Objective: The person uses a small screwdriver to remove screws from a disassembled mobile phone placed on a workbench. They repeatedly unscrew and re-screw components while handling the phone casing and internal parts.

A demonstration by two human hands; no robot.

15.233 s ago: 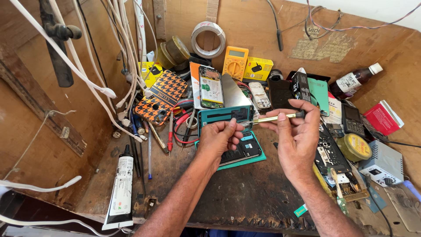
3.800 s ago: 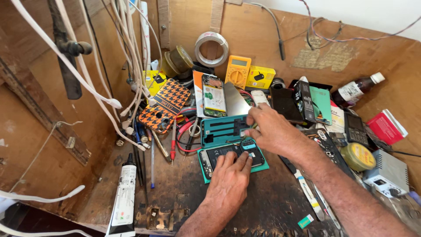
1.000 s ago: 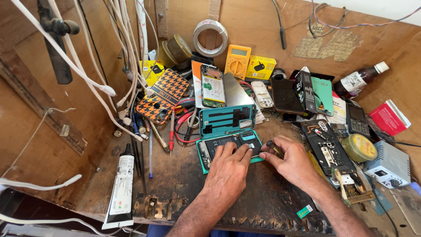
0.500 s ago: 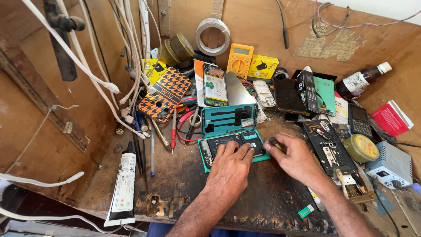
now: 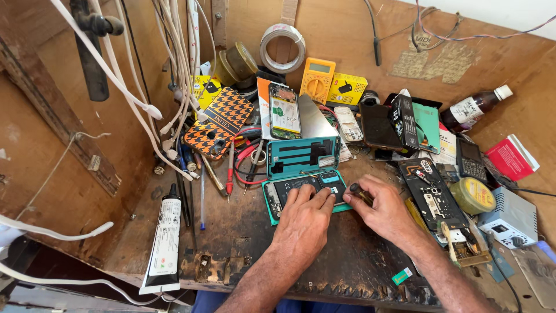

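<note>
We see our left hand [image 5: 306,219] lying flat, fingers spread and pressing on the opened phone [image 5: 304,192], a teal-framed slab with a dark, smooth inside that rests on the scarred wooden counter [image 5: 243,232] near the middle of the view. Our right hand [image 5: 382,211] sits at the phone's three o'clock, fingers curled and pinching a small dark-handled tool [image 5: 362,193] whose tip we cannot make out. At the phone's twelve o'clock lies a teal back cover [image 5: 302,155], flat and rectangular, just beside it. At ten o'clock an orange-and-black houndstooth phone case [image 5: 219,122] lies tilted. Further toward twelve o'clock stands a yellow multimeter [image 5: 317,80], with a grey roll of tape [image 5: 282,47] hung on the wooden wall above it. At eight o'clock a white glue tube [image 5: 164,243] with a black cap lies lengthwise. At two o'clock a brown glass bottle [image 5: 475,107] with a white cap and pale label lies on its side, and a red box [image 5: 512,159] sits past it at three o'clock.
</note>
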